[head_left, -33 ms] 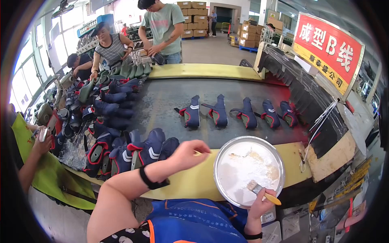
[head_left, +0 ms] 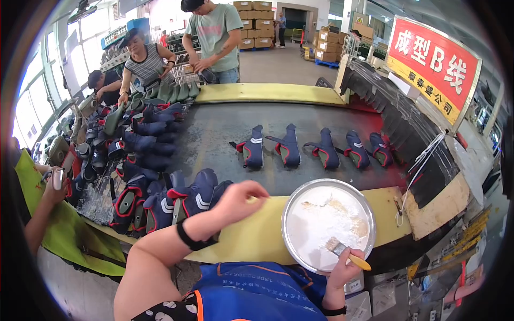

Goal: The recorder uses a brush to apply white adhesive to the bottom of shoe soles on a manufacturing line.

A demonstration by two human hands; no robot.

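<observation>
White paste coats the inside of a round metal pan [head_left: 292,214] that rests on the yellow edge of the table [head_left: 257,235], just in front of us; we note darker smears toward its far side. Our right hand [head_left: 340,273] sits at the pan's near rim, its grip clamped on the yellow handle of a small brush [head_left: 348,255], whose bristles lie in the paste. Our left hand [head_left: 238,200] is stretched over the yellow edge, fingers curled together; a small pale object appears pinched at the fingertips, but we cannot tell what it is; a black band circles that wrist. Just beside this hand stands a navy shoe upper [head_left: 195,195] with red trim, the nearest of a dense pile running along the left side of the dark conveyor belt [head_left: 214,134]; five more uppers [head_left: 289,147] stand spaced in a row across the belt, well apart from the pan. A co-worker's hand [head_left: 53,184] shows at the left over a green cloth [head_left: 69,235]; three people [head_left: 214,32] work at the belt's far end; stacked cardboard boxes [head_left: 257,24] stand behind them; a red sign [head_left: 433,67] hangs at the right.
</observation>
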